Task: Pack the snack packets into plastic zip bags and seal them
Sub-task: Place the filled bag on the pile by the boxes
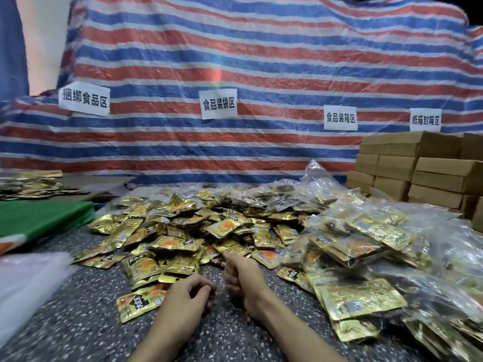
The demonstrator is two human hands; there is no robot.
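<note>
Far left, a blurred stack of clear zip bags (28, 286) below a green sheet (44, 218); then the left hand (188, 291), resting on the speckled table (78, 330), fingers loosely curled, nothing in them. Centre, a loose heap of gold snack packets (209, 231), with the right hand (240, 273) at its near edge, fingers curled in, no packet seen in its grasp; right, filled bags (379, 257) and cardboard boxes (418, 168). Step judged: between bags, and next likely calls for taking an empty bag from the left, then gathering packets.
</note>
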